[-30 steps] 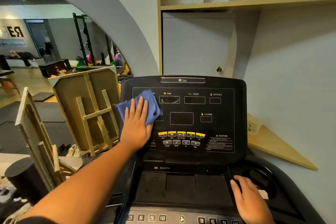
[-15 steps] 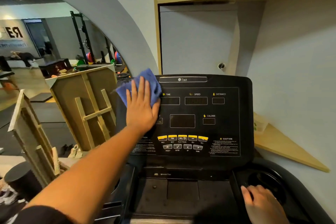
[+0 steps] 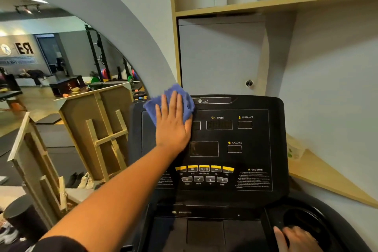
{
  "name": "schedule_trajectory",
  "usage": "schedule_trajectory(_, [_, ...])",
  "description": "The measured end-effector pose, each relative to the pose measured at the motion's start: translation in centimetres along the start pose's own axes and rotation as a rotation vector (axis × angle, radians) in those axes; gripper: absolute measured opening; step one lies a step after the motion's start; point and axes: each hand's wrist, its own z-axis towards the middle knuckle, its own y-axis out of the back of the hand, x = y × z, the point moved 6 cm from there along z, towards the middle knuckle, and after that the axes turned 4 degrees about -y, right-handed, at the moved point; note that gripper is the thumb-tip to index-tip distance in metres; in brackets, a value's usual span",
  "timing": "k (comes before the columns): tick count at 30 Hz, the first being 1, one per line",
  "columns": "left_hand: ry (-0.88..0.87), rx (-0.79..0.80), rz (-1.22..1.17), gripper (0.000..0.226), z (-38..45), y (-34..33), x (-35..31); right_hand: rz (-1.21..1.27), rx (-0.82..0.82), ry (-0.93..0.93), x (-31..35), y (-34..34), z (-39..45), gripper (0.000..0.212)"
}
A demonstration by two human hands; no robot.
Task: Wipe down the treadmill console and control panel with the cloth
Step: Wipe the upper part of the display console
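The black treadmill console (image 3: 253,149) stands upright in front of me, with dark display windows and a row of yellow buttons (image 3: 204,169) lower down. My left hand (image 3: 172,124) lies flat, fingers together, pressing a blue cloth (image 3: 185,98) against the console's upper left corner, over the time display. The cloth sticks out above and to the left of my fingers. My right hand (image 3: 296,239) rests at the bottom right on the rim of the round cup holder (image 3: 306,221), fingers spread, holding nothing.
A wooden shelf (image 3: 327,178) juts from the white wall right of the console. A cabinet door with a knob (image 3: 249,83) is behind it. Wooden frames (image 3: 98,133) lean at the left, beside a black cylinder (image 3: 20,217). A gym room shows through the arch.
My left hand has slid the cloth up and to the right, from the console's left middle to its top left corner. The view has moved closer, and my right hand stays by the cup holder.
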Motion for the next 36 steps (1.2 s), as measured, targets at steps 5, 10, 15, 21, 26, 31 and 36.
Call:
schedule_trajectory(5, [-0.389,0.123,-0.015,0.071,-7.2,-3.2,-5.3,-0.035,-0.097,0.036,0.3,-0.1,-1.9,0.049])
schedule_trajectory(10, [-0.238,0.023,-0.001,0.066,-1.2,-1.3,-3.3,0.028,-0.103,-0.025,0.5,1.2,-2.1,0.047])
schedule_trajectory(15, [0.041,-0.037,-0.044,0.069,1.1,-1.5,-7.1,0.077,-0.167,-0.029,0.7,2.4,-2.8,0.05])
schedule_trajectory(21, [-0.528,0.13,-0.021,0.07,-9.1,-5.6,-14.4,0.149,-0.216,-0.007,0.0,2.5,-4.4,0.057])
schedule_trajectory(26, [-0.485,0.092,-0.065,0.065,-2.6,-3.8,-14.9,0.123,-0.212,-0.036,0.1,2.3,-4.8,0.056])
schedule_trajectory(31, [-0.179,0.031,-0.105,0.067,3.8,-2.5,-18.5,0.197,-0.226,0.008,0.0,3.0,-5.2,0.052])
schedule_trajectory(36, [-0.687,0.146,-0.032,0.07,-4.6,-5.7,-22.8,0.165,-0.262,0.003,0.1,3.4,-5.8,0.063])
